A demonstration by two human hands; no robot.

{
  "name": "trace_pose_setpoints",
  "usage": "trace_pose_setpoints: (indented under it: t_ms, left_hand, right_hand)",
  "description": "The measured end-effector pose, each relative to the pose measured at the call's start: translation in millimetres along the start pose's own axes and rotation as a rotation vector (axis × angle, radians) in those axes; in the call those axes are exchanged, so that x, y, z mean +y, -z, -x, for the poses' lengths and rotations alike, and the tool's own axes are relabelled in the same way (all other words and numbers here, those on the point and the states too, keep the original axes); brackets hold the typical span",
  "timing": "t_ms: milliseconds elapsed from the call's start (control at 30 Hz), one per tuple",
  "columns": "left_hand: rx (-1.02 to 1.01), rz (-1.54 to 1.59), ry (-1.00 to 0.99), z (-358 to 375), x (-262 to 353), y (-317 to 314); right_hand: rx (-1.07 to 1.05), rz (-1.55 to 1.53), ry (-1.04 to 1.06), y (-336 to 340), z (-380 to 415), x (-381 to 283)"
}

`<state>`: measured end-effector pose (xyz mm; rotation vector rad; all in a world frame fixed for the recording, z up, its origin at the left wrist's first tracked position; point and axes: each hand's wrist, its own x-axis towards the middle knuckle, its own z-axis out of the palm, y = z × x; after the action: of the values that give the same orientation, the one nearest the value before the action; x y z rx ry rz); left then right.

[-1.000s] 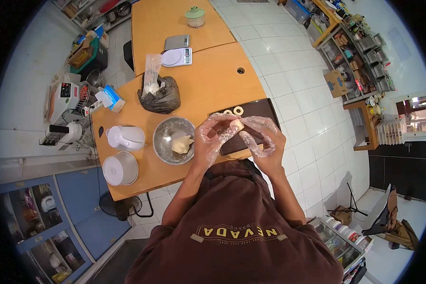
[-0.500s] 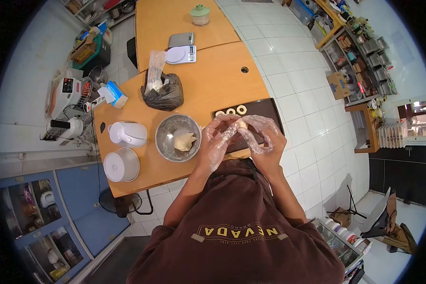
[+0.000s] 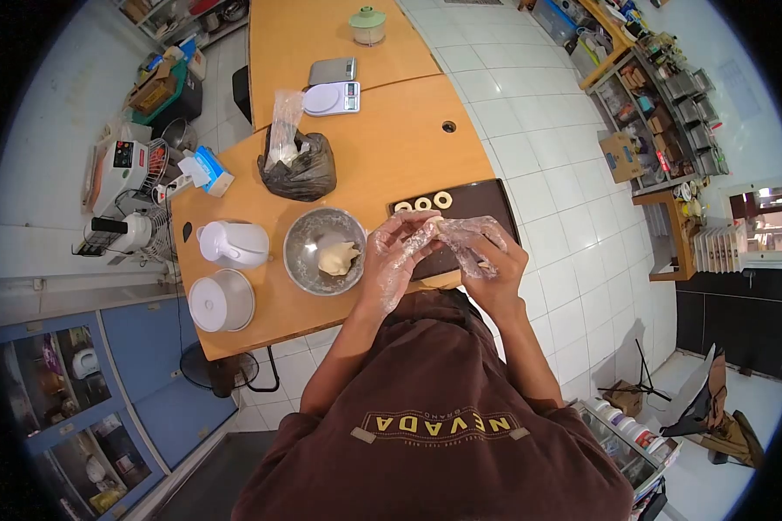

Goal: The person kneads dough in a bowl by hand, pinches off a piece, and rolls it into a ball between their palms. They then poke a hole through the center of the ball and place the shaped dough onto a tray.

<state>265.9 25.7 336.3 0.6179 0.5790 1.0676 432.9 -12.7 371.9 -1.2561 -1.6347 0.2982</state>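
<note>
Coated with flour, my left hand (image 3: 393, 260) and my right hand (image 3: 493, 252) meet at the fingertips above the near part of a dark baking tray (image 3: 473, 204). Pinched between them is a small pale piece of dough (image 3: 435, 220), mostly covered by the fingers. Several dough rings (image 3: 442, 200) lie along the tray's far left side, one partly behind my left hand. Left of my hands stands a metal bowl (image 3: 297, 273) with a larger lump of dough (image 3: 338, 258) inside.
A white jug (image 3: 235, 244) and a round white tub (image 3: 222, 301) stand left of the bowl. Farther back on the table (image 3: 391, 139) are a black plastic bag (image 3: 308, 174), a white kitchen scale (image 3: 326, 100), a grey scale (image 3: 333, 70) and a green-lidded container (image 3: 367, 29).
My fingertips have shifted slightly up and left, and the right fingers are drawn closer together. The dough piece shows less between them than before. The bowl and rings have stayed put.
</note>
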Motion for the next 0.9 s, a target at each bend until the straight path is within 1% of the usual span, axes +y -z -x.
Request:
trace_pose_setpoints:
  t_ms: [233,433,533,633,833,900]
  left_hand:
    - [-0.058,-0.009,-0.021,-2.5,0.9,0.6]
    - [-0.028,-0.1,-0.063,-4.3,1.1,-1.4]
    - [-0.045,-0.056,-0.086,-2.3,5.5,-8.5]
    - [-0.035,-0.04,-0.034,-2.4,5.1,-4.3]
    - [-0.019,-0.095,-0.026,-1.5,7.1,-2.8]
    - [-0.021,-0.144,-0.116,-2.9,2.1,-1.2]
  right_hand:
    - [0.027,-0.057,-0.004,-0.8,-3.8,1.1]
    - [0.048,-0.057,-0.055,-3.7,-3.2,-2.9]
    - [0.063,-0.049,-0.067,-5.0,-1.4,-1.0]
    - [0.065,-0.067,-0.084,-5.3,4.4,5.9]
    - [0.064,-0.143,-0.13,-5.8,3.9,7.3]
    - [0.076,-0.191,-0.166,-8.6,1.3,5.3]
